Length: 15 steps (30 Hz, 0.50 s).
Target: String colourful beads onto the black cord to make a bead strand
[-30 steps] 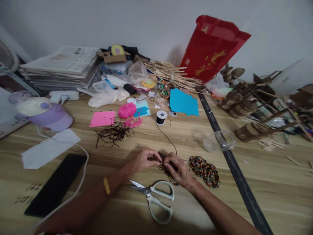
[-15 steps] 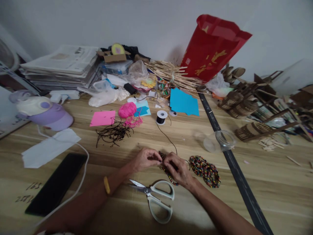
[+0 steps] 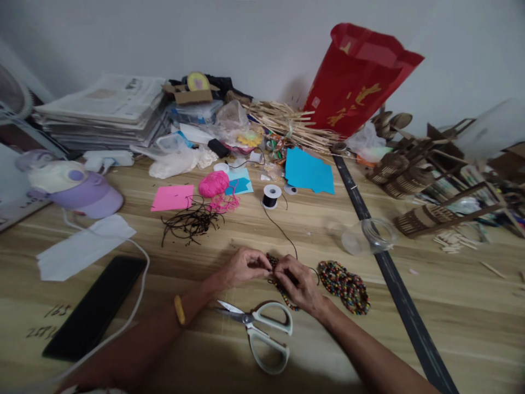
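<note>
My left hand (image 3: pixel 248 266) and my right hand (image 3: pixel 298 282) meet fingertip to fingertip over the table, both pinched on a string of small dark beads (image 3: pixel 283 293). The strand runs partly beneath my right hand, which hides some of it. Black cord (image 3: pixel 284 231) leads from near my right hand up to a white spool (image 3: pixel 271 197). Right of my right hand lies a coiled multicoloured bead string (image 3: pixel 344 285). Scissors (image 3: pixel 247 319) with pale handles rest, blades parted, just below my hands.
A black phone-like slab (image 3: pixel 96 306), white cable and purple cap (image 3: pixel 88 191) are at the left. Black cord pieces (image 3: pixel 191 221) and pink yarn (image 3: pixel 214 184) lie beyond my left hand. A clear cup (image 3: pixel 359 239) and wooden baskets (image 3: pixel 424 219) stand at the right.
</note>
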Available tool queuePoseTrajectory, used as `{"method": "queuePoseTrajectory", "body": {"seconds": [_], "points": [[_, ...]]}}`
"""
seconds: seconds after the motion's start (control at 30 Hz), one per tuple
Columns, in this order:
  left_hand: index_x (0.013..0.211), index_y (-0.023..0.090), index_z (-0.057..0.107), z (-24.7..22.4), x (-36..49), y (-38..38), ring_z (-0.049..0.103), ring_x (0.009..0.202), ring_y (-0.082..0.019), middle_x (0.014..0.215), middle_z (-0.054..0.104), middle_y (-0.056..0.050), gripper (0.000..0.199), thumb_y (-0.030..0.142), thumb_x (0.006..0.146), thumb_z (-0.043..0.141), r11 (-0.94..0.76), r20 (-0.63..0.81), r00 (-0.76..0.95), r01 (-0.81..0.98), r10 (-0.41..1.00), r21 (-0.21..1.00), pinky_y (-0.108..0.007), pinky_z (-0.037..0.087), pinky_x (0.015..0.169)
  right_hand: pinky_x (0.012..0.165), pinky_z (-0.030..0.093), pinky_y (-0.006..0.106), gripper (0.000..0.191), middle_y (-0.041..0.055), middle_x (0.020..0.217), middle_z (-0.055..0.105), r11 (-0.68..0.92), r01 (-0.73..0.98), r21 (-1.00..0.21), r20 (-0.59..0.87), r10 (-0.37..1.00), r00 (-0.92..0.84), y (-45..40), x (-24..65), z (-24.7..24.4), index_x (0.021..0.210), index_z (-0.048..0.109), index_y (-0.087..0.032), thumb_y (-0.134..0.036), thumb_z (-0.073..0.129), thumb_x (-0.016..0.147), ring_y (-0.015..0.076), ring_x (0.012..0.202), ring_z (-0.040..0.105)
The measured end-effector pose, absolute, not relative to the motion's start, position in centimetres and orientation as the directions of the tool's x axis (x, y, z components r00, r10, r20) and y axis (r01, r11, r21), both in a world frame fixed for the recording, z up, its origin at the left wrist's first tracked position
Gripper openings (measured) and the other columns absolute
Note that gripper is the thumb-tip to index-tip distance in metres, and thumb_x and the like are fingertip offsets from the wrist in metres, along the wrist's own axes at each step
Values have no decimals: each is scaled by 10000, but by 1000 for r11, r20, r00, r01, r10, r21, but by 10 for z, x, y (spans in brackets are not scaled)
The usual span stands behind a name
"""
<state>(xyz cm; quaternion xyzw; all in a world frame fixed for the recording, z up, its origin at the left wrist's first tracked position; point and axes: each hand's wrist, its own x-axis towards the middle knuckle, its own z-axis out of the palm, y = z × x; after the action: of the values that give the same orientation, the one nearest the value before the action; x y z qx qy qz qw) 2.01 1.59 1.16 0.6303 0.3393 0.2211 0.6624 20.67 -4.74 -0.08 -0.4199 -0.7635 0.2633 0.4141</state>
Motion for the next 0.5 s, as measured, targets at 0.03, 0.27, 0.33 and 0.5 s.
{"method": "queuePoseTrajectory", "body": {"seconds": [0.03,0.27,0.33,0.5], "points": [[739,103,660,11,20,16,600,696,-137,736,675,-53,187,255,649,722,108,-167,671,129,723,986,-250,459,692,629,439,263,135,45,750,559,511,423,-748,413,858,-305,-47,207,-1,833,542,-181,-218,456,929,157,699,533],[737,102,673,11,20,16,593,675,-126,718,677,-53,156,228,653,711,101,-159,673,125,722,987,-231,452,661,631,442,269,132,53,763,571,524,422,-740,420,850,-318,-47,207,1,848,541,-181,-219,450,935,161,707,537],[735,104,675,11,20,16,593,675,-127,721,679,-54,159,232,650,716,98,-156,668,123,728,988,-234,454,666,633,440,269,132,53,760,570,526,419,-740,425,849,-315,-47,207,1,845,541,-182,-219,450,934,162,709,536],[737,98,681,11,20,16,602,693,-144,736,684,-66,182,254,652,717,84,-148,662,127,735,988,-251,467,688,637,441,267,142,51,758,568,529,417,-739,428,847,-316,-47,206,1,842,538,-186,-226,440,937,163,706,536]]}}
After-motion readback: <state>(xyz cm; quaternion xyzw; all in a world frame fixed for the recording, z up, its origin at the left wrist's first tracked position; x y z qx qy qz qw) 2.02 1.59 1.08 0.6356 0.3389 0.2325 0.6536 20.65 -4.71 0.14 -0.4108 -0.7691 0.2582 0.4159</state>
